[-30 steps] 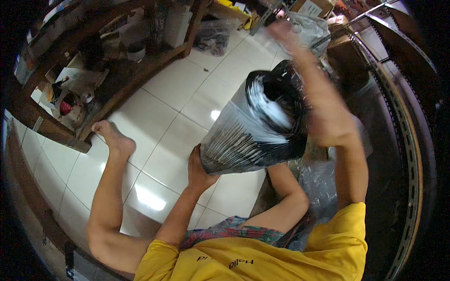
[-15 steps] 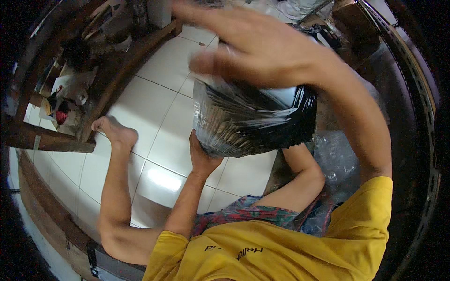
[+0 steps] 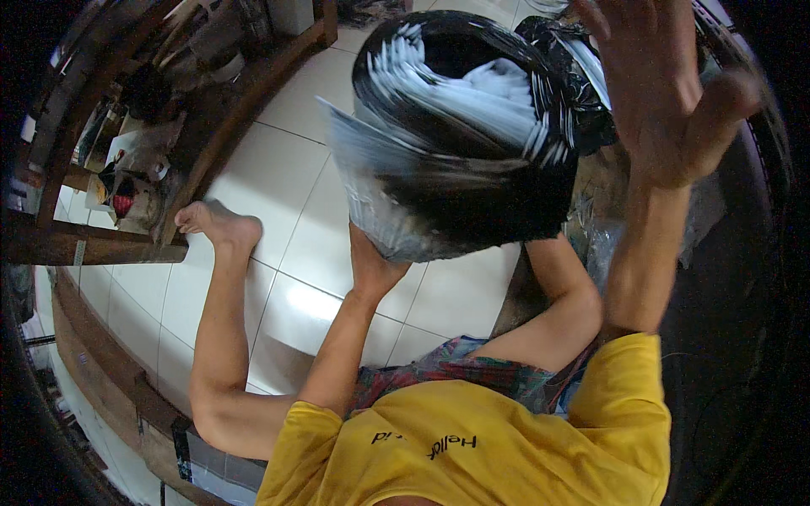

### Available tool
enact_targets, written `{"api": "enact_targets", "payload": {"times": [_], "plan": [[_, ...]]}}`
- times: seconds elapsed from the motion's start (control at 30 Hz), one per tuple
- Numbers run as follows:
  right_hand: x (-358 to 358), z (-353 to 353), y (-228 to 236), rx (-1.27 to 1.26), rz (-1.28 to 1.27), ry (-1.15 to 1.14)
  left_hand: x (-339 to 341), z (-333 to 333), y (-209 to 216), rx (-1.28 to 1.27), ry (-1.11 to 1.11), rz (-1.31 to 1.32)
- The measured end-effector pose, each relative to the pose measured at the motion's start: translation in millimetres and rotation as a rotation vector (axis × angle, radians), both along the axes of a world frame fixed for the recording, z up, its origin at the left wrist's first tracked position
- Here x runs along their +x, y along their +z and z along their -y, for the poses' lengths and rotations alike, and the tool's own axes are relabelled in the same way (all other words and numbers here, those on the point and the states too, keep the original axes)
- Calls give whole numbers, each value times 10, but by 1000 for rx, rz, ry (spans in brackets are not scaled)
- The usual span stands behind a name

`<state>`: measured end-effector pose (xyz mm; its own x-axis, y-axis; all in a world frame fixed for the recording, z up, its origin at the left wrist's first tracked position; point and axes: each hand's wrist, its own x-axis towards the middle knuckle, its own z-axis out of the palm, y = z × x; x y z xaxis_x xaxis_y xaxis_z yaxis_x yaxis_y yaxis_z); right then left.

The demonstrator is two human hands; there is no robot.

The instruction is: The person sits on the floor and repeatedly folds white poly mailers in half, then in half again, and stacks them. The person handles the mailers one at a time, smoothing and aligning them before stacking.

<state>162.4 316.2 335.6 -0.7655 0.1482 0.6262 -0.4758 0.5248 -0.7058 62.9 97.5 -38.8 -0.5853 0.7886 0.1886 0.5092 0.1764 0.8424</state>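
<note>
A thick bundle of black and clear plastic sheets or bags [image 3: 472,198] is upright in front of me, its many layers curled round into a ring at the top. Whitish sheen streaks the black, and a clear corner sticks out at the left. My left hand [image 3: 377,260] is closed on the lower left of the bundle; the plastic hides most of its fingers. My right hand [image 3: 658,101] is raised beside the bundle at the upper right, slightly blurred. Its fingers are apart and it holds nothing.
White floor tiles [image 3: 291,185] lie below, with my bare legs spread either side. A wooden frame with shelved odds and ends [image 3: 135,185] stands at the left. Crumpled black plastic [image 3: 582,93] lies behind the bundle, and clear plastic [image 3: 601,240] beside my right knee.
My right hand has swung from above the bundle out to the right. The bundle's curled top now shows; my left hand keeps its hold.
</note>
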Motion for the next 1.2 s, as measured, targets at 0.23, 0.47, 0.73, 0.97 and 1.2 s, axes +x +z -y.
{"api": "enact_targets", "payload": {"times": [0.23, 0.47, 0.73, 0.97, 1.2], "plan": [[293, 217, -2643, -318, 639, -212, -146, 24, 26, -67, -106, -330], [-239, 687, -2889, -575, 466, -274, -165, 136, 923, -88, 82, 35], [-575, 1290, -3534, -1098, 812, -254, -396, 42, 1130, -590, 126, 11], [-299, 1269, -3589, -1281, 728, -340, -167, -110, 844, -793, -89, -51], [148, 972, -3780, -1245, 782, -420, -38, -111, 773, -886, -232, -77]]}}
